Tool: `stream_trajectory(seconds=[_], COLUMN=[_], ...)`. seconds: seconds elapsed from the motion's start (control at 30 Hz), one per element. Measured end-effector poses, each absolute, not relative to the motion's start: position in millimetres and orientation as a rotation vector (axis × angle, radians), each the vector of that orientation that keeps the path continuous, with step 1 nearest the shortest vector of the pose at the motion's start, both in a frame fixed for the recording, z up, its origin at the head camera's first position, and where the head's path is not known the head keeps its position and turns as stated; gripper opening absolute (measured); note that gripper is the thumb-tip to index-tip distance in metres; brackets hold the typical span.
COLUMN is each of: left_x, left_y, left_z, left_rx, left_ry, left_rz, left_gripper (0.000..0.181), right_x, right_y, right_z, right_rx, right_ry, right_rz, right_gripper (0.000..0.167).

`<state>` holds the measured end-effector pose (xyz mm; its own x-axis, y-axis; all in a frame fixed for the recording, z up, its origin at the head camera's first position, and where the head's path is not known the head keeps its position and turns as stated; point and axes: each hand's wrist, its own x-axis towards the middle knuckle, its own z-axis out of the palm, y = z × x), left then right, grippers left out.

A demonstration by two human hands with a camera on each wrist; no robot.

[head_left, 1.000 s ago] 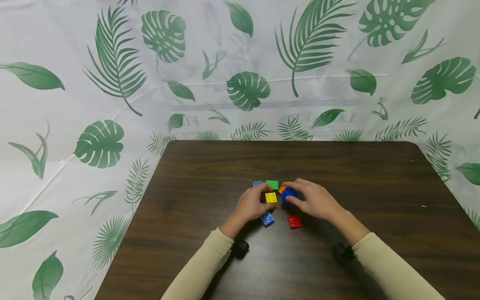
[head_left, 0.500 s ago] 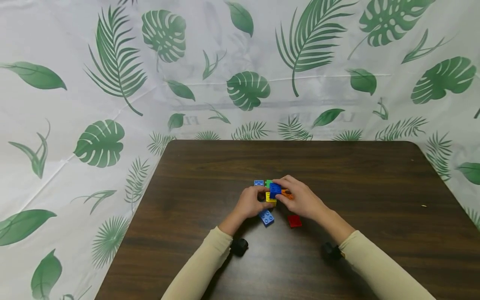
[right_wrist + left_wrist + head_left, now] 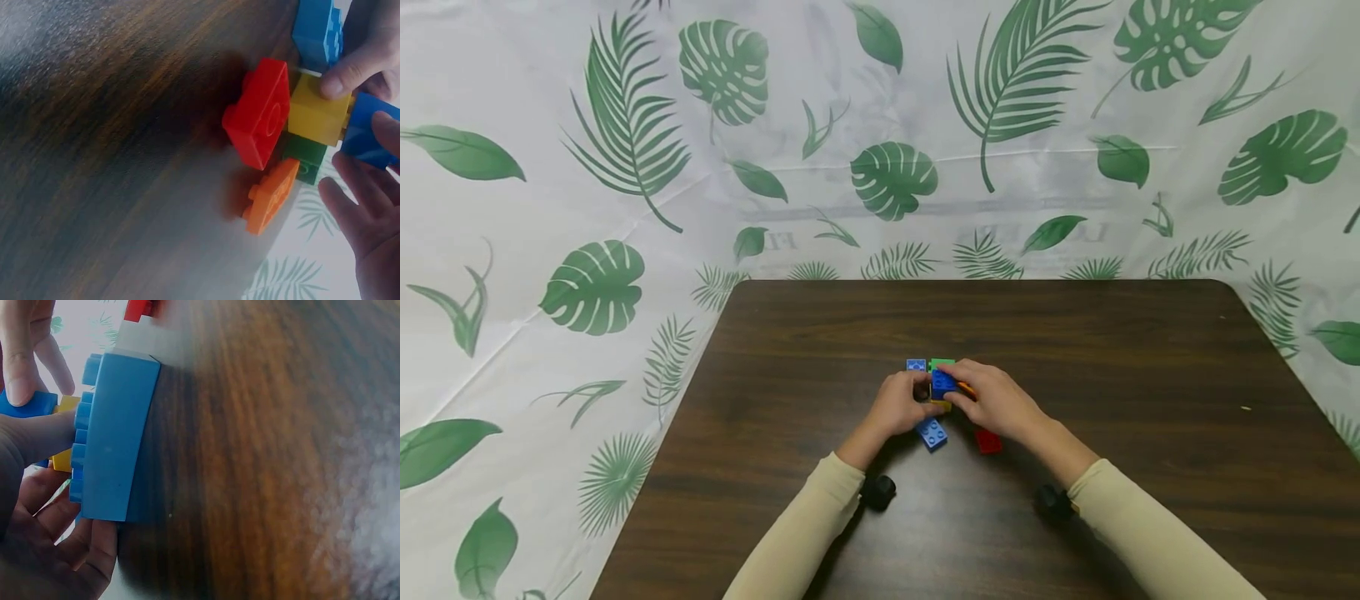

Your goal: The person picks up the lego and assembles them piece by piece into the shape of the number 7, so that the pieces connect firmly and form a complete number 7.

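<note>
My left hand [image 3: 897,406] pinches a yellow toy brick [image 3: 315,115], its thumb on the near side. With thumb and fingers, my right hand [image 3: 998,402] grips a dark blue brick [image 3: 942,385] over the yellow one. Seen from the right wrist, the blue brick meets the yellow studs, and a narrow strip of studs still shows between them. A lighter blue brick [image 3: 115,437] lies just in front of my left hand. Below my right hand is a red brick [image 3: 988,442], studs facing the table in the right wrist view.
Behind the hands lie a green brick [image 3: 943,364] and another light blue brick [image 3: 916,365]. An orange brick [image 3: 272,195] rests beside them, mostly covered by my right hand in the head view. The dark wooden table [image 3: 1150,375] backs onto a leaf-patterned cloth [image 3: 820,183].
My right hand has moved left, carrying the dark blue brick from beside the orange brick to the top of the yellow one. My left hand has stayed almost still around the yellow brick.
</note>
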<state>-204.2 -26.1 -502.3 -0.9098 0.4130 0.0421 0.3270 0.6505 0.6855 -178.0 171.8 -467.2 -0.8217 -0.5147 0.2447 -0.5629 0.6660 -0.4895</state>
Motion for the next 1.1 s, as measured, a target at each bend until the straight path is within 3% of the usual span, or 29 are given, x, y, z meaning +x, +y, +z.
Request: stream_trajectory(seconds=[0.27,0.77,1.1], left_x=[-204,-203,-203], left_y=[-26,-30,-32], left_z=[-502,-499,-489], left_rx=[0.663,0.667,0.789], left_ry=[2.743,2.72,2.743], left_rz=[1.079,1.089,1.073], left_gripper=[0.022,0.025,0.045], right_x=[-177,-176,-172], right_y=[169,162,165], right_z=[-463,-463,-464], right_rx=[0.939,0.9,0.887], right_ry=[-2.789,-2.828,-2.822], right_rz=[0.75,0.706,0.719], right_gripper=[0.046,0.046,0.049])
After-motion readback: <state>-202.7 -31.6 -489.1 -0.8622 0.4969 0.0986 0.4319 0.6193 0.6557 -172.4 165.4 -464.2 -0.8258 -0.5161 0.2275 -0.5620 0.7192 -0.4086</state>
